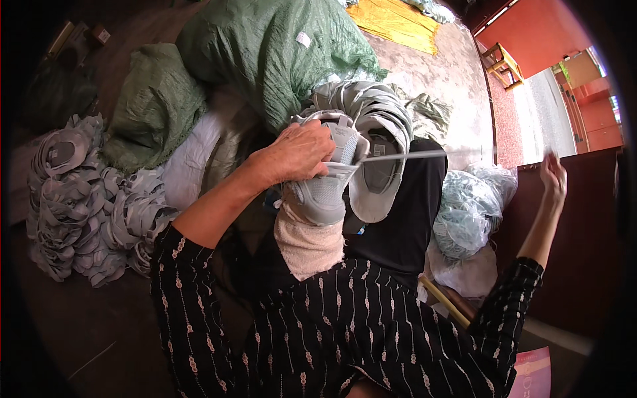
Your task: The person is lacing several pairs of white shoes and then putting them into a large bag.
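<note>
My left hand (pixel 295 154) grips a grey shoe upper (pixel 318 192) over my lap, its fingers curled around the edge near the tongue. A thin pale lace (pixel 405 156) stretches taut from this upper toward the right and fades against the bright background. Far out at the right, my right hand (pixel 553 179) is raised at the lace's outer end, fingers drawn together and slightly blurred. Beneath the held upper lies a cream cloth (pixel 308 245). Beside it, a stack of nested grey uppers (pixel 375 199) rests on my dark-trousered leg.
Heaps of grey uppers (pixel 73 205) lie at the left. Green woven sacks (pixel 265 60) stand ahead. A clear plastic bag with pale contents (pixel 468 212) sits right of my leg, near a dark red panel (pixel 564 232). Yellow cloth (pixel 391 23) and a small wooden stool (pixel 504 66) are farther off.
</note>
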Demonstrator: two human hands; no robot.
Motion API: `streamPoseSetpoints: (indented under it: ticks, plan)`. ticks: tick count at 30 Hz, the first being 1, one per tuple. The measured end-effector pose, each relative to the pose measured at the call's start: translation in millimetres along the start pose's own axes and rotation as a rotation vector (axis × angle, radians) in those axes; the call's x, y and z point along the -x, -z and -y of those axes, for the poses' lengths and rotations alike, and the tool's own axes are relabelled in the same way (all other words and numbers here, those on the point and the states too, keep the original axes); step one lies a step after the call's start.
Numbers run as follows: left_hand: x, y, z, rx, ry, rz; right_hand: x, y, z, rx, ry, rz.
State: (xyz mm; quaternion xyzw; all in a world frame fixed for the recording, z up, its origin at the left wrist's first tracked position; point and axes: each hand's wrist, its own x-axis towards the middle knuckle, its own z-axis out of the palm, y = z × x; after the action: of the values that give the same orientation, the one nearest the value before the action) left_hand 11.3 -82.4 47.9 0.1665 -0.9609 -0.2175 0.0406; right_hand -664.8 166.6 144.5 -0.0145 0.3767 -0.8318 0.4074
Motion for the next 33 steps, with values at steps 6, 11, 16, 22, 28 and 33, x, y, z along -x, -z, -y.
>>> streamPoseSetpoints:
  ticks: [6, 11, 16, 22, 28, 33]
  plan:
    - [-6, 12, 3, -0.012, 0.040, 0.125, 28, 117, -95, 0.161, 0.040, -0.086]
    - [-10, 5, 11, 0.092, 0.069, 0.010, 69, 68, -188, 0.349, -0.025, 0.072]
    - [-10, -1, 23, 0.586, 0.226, 0.004, 158, -81, -284, 0.621, 0.146, 0.247]
    - [-18, -7, 13, 1.354, 0.296, -0.192, 237, -160, -404, 0.794, -0.309, 0.537]
    - [-15, -12, 15, 1.447, 0.278, -0.224, 227, -191, -496, 0.430, -0.548, 0.509]
    - [-9, -7, 14, 1.402, 0.279, -0.232, 219, -185, -501, 0.349, -0.612, 0.519]
